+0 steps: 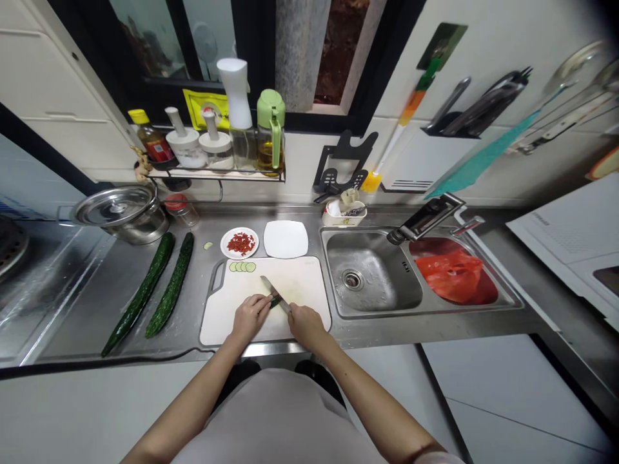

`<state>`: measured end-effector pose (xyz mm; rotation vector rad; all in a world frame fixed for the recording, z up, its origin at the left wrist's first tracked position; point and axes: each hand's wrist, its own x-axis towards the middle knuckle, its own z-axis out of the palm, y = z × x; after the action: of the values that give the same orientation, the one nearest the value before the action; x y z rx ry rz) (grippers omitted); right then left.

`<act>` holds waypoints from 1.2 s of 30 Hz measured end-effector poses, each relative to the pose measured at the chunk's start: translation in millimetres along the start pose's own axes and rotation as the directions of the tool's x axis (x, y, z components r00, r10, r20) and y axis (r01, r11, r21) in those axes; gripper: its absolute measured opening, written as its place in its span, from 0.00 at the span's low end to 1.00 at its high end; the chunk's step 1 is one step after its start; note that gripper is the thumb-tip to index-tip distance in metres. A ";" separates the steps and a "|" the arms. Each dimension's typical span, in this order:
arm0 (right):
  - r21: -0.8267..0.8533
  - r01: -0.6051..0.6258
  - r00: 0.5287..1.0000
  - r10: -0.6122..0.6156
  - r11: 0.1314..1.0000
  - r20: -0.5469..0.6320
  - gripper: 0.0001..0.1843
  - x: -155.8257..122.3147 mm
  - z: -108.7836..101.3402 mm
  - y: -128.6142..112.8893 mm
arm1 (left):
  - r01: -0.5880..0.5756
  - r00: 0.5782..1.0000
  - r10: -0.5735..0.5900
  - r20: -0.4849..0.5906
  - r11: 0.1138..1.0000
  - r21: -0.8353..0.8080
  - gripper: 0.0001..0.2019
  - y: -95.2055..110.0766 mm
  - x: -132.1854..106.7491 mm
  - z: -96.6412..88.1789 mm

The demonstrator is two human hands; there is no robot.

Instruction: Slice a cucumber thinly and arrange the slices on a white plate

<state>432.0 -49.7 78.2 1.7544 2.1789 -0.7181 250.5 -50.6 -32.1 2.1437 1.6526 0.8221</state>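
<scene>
My right hand [307, 327] grips the handle of a kitchen knife [273, 291], its blade pointing away and to the left over the white cutting board [220, 322]. Under the blade lies a short piece of cucumber [274, 302], mostly hidden by my fingers. My left hand [251, 316] is closed on that piece, its fingertips close to the blade. Several thin cucumber slices [242, 267] overlap in a row at the board's far left. Beyond the board stand a plate of small red berries [240, 243] and a square white plate [285, 239].
Two whole cucumbers [167, 290] lie left of the board, near a lidded steel pot [120, 212] and a red-capped jar [182, 210]. On the right is a steel sink [374, 274] with a red plastic bag [449, 274]. Seasoning bottles stand on a wall rack [217, 174].
</scene>
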 end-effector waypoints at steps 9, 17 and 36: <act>-0.013 0.001 1.000 -0.001 1.000 0.005 0.14 1.8 0.6 -3.7 | -0.005 1.000 0.006 0.003 0.999 -0.047 0.15 -0.8 1.4 -0.4; -0.018 0.033 0.999 -0.033 0.999 0.038 0.15 3.1 -2.6 -4.8 | -0.074 0.996 0.071 -0.051 0.996 -0.051 0.14 -2.1 1.4 2.6; -0.034 0.009 0.992 -0.004 0.999 0.128 0.16 -15.4 -3.8 3.4 | -0.112 0.991 0.105 -0.081 0.991 -0.078 0.13 -7.3 3.1 5.1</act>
<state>439.4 -60.1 88.2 1.6386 2.1006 -0.7679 248.5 -45.0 -39.4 2.1863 1.5205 0.9989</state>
